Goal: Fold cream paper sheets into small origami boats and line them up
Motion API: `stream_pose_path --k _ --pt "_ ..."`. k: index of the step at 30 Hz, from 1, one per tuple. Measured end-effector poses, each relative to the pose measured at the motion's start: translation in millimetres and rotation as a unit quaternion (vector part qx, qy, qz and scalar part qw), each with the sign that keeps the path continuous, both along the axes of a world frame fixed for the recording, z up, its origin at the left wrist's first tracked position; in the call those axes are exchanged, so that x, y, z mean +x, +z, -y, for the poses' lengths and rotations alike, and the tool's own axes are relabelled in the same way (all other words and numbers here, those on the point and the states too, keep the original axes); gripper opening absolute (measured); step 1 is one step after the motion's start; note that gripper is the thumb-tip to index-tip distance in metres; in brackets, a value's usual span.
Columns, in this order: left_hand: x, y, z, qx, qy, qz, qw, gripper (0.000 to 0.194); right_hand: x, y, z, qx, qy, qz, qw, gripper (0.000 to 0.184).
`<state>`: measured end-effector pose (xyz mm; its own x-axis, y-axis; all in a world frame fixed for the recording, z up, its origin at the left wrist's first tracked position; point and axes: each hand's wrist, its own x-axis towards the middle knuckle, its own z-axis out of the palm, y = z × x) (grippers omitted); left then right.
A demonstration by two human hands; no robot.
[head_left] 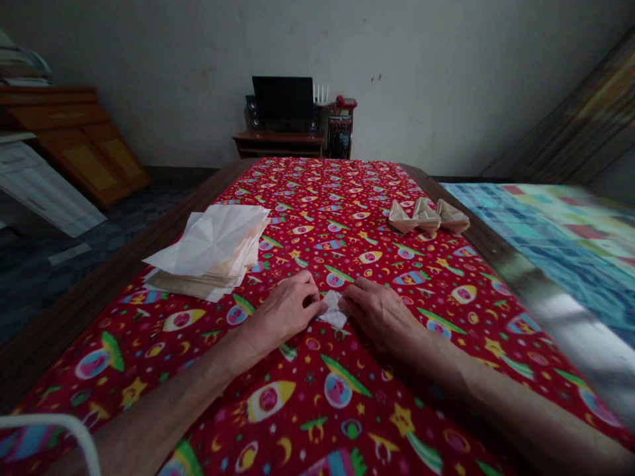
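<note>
A small folded piece of white paper [333, 309] lies on the red patterned cloth, between my two hands. My left hand [295, 301] has its thumb and fingers closed on the paper's left edge. From the other side, my right hand [377, 307] pinches the right edge with bent fingers. Part of the paper is hidden under the fingertips. To the left sits a stack of creased paper sheets [213, 241], white on top and cream below. Several folded paper shapes [425, 217] stand in a row at the right.
The red cloth [317, 403] covers a long table with a dark wooden edge [163, 244]. Beyond it, a monitor [282, 99] with speakers stands on a low desk. A bed with a patterned cover [540, 244] is on the right. A white cable [54, 420] curves at lower left.
</note>
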<state>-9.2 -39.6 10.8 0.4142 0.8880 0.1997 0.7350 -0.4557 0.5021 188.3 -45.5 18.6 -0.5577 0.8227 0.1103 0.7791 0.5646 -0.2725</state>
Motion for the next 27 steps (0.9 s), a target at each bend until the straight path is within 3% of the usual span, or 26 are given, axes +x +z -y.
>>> stream_pose_path --k 6,15,27 --pt "0.0 -0.6 1.0 0.007 -0.007 -0.036 0.999 0.023 -2.3 2.7 -2.9 -0.002 0.005 0.039 0.999 0.018" --pt "2.1 -6.6 0.6 0.035 0.019 -0.039 0.998 0.042 -0.1 -4.9 -4.8 -0.010 0.004 -0.031 0.999 0.015" --pt "-1.9 1.0 0.7 0.053 0.028 -0.079 0.995 0.038 16.2 -20.9 -14.7 0.001 0.028 -0.088 0.996 0.015"
